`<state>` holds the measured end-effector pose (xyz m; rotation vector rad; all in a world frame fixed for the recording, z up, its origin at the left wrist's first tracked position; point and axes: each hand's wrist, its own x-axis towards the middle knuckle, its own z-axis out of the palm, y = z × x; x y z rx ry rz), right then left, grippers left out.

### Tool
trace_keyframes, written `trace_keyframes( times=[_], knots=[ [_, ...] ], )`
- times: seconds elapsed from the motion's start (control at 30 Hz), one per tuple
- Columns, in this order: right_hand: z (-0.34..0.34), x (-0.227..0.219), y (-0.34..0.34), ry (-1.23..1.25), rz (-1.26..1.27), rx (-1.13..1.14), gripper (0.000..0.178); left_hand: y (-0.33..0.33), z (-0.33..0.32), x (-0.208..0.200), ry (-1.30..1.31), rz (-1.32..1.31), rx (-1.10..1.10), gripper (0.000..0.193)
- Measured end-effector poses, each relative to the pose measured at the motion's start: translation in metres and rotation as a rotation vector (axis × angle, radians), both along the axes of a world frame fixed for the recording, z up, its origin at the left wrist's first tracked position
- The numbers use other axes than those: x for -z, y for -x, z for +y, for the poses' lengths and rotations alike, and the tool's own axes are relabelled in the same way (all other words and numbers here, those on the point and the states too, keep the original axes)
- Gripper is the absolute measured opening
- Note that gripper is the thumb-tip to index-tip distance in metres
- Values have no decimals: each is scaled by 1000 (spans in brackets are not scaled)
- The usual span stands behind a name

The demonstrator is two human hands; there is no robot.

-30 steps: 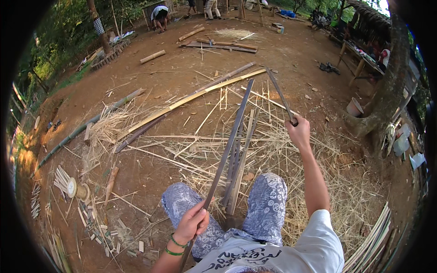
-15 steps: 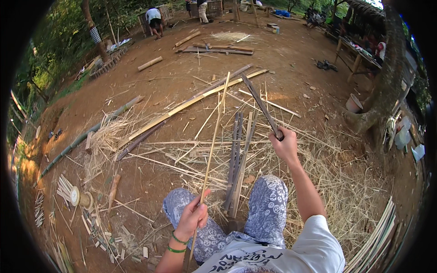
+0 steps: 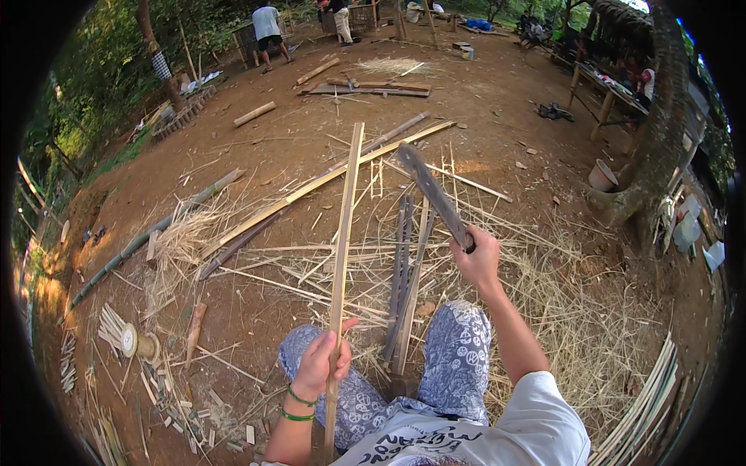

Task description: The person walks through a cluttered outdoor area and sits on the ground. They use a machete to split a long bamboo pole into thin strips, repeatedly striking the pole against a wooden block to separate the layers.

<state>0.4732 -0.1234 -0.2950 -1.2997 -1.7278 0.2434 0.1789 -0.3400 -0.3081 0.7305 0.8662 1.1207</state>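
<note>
My left hand (image 3: 321, 362) is closed round the lower part of a long, flat, pale bamboo strip (image 3: 346, 225), which stands up in front of me with its broad face showing. In my right hand (image 3: 477, 262) is the handle of a machete (image 3: 432, 189) with a dark, broad blade. The blade points up and to the left, its tip apart from the strip. Between my knees several dark and pale bamboo slats (image 3: 406, 291) lean on the ground.
Thin shavings (image 3: 559, 311) cover the ground to the right. Long split bamboo poles (image 3: 311, 186) lie ahead, with a green bamboo pole (image 3: 148, 237) at left. A wooden spool (image 3: 140, 342) stands lower left. A tree trunk (image 3: 653, 155) and bucket (image 3: 602, 176) are at right; people (image 3: 268, 31) work far off.
The bamboo strip has turned from its narrow edge to its broad face and shifted left at the top. The machete has swung slightly left and turned to show more of its flat side.
</note>
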Motion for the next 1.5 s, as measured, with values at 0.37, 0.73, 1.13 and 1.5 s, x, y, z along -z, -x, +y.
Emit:
trace_keyframes(
  times=[0.37, 0.73, 1.13, 1.5],
  knots=[
    [-48, 25, 47, -33, -296, -426, 20, -13, 33, -3, 21, -121, -50, 34],
    [-34, 12, 52, -2, -297, -370, 15, -36, 23, -7, -28, 123, -74, 40],
    [10, -16, 31, -87, -331, -186, 13, -31, -10, 6, 16, 95, 48, 37],
    [74, -13, -10, 314, -206, 11, 15, -19, -50, 22, 114, -51, 152, 37]
  ],
)
